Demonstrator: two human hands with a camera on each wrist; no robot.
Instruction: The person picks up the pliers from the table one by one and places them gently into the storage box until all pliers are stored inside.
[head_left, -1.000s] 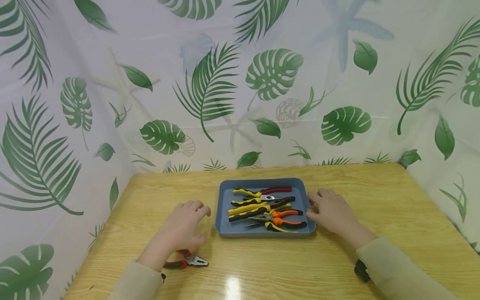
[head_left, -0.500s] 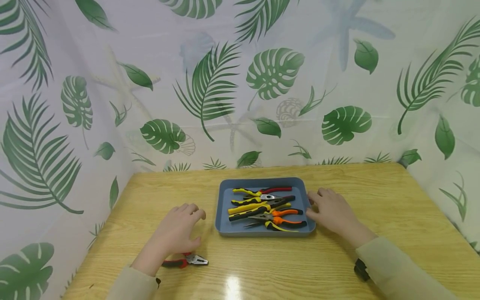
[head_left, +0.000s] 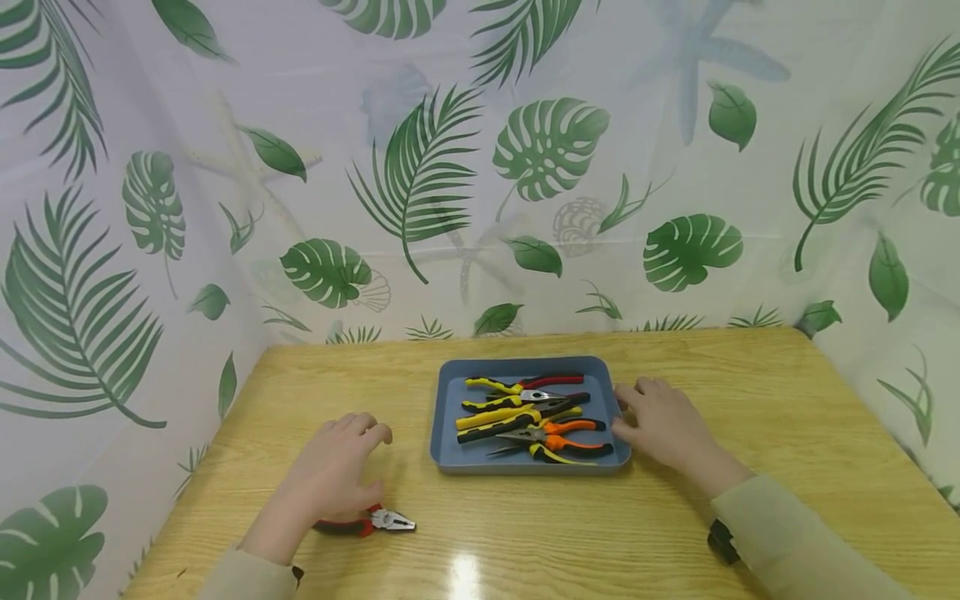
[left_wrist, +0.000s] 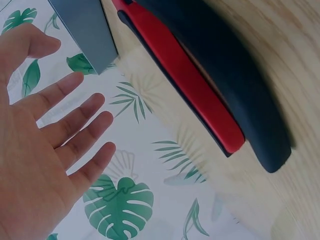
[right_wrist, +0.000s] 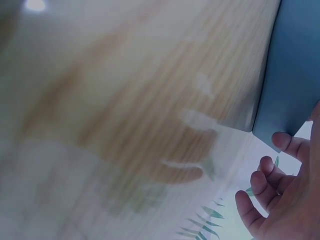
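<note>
Red-and-black combination pliers [head_left: 393,521] lie on the table at the front left, their handles partly hidden beneath my left hand [head_left: 333,467]. That hand hovers over them with relaxed, spread fingers and holds nothing. In the left wrist view the pliers' handle [left_wrist: 200,90] shows well apart from the fingers. My right hand [head_left: 667,425] is at the right end of a blue-grey tray [head_left: 525,469], thumb and index finger touching its rim. The right wrist view shows the index fingertip against the tray wall [right_wrist: 290,65], with the other fingers loosely bent.
Inside the tray lie several pliers, among them orange-and-black long-nose pliers [head_left: 577,426], a yellow-and-black handle [head_left: 491,427] and a red handle [head_left: 558,380]. The wooden table [head_left: 525,542] meets a leaf-printed cloth [head_left: 540,292] behind and at both sides.
My left hand has drawn back left and slightly down, away from the tray, covering more of the combination pliers' handles. The right hand and tray have stayed put.
</note>
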